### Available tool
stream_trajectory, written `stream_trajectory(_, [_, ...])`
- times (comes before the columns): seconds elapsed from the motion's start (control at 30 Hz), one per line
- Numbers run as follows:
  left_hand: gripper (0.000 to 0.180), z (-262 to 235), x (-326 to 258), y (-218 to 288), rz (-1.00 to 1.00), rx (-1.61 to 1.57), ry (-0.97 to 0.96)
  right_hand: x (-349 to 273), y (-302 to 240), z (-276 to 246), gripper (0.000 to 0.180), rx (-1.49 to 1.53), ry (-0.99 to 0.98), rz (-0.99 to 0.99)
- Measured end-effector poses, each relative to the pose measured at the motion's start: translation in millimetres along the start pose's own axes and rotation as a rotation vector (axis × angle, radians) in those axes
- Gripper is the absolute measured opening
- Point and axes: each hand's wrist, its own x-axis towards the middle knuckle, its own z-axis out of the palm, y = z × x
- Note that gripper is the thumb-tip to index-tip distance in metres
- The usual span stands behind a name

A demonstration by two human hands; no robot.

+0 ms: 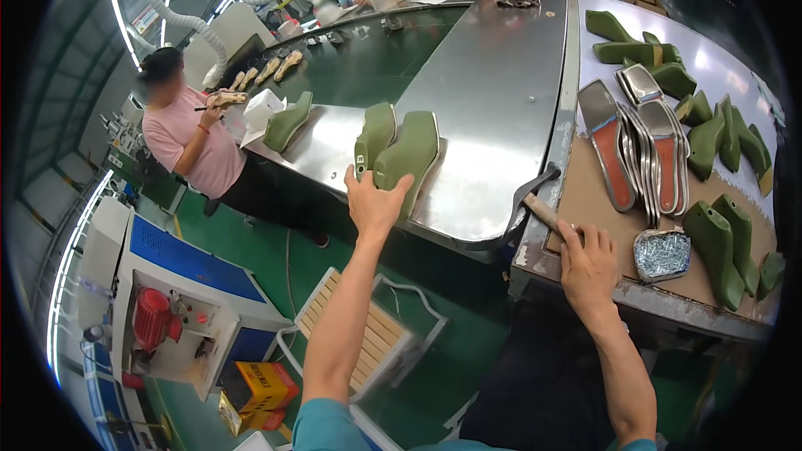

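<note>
My left hand (374,203) grips the heel end of a green shoe last (411,150) at the near edge of the metal table. Its fingers also reach beside a second green last (376,135) just to the left. On the bench at right, my right hand (590,271) has its fingers apart. Its index fingertip meets the end of a hammer's wooden handle (543,210); the dark, curved head lies at the bench's left edge. Near this hand is a small tray of metal nails (662,256). Beyond the tray stands a row of insoles (647,146) with reddish-brown patches.
Several green lasts (714,138) lie across the right bench (572,75). Another last (288,123) stands on the metal table (493,117), near a person in pink (171,129) holding a shoe. A slatted stool (355,330) and a machine (196,292) stand at lower left.
</note>
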Motion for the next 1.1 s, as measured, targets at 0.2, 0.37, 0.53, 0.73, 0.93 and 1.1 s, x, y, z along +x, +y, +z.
stream_trajectory(0.2, [0.067,23,84,-70,-0.049,0.118,0.106,4,0,-9,0.041,-0.026,-0.028,0.025])
stream_trajectory(0.37, [0.08,42,143,-123,-0.251,0.343,0.175,6,-4,-2,0.042,0.005,-0.019,0.016])
stream_trajectory(0.53, [0.06,63,154,-90,0.093,0.751,0.34,4,-1,-5,0.041,-0.005,-0.031,0.041])
stream_trajectory(0.73, [0.04,88,12,179,0.286,-0.703,-0.65,0,8,2,0.044,0.059,-0.03,0.026])
stream_trajectory(0.93, [0.09,122,-87,325,0.413,-0.266,-0.796,-36,20,-60,0.043,0.356,0.155,0.007])
stream_trajectory(1.1, [0.108,151,-85,299,0.139,-0.596,-0.455,-71,131,-167,0.046,0.068,0.394,0.233])
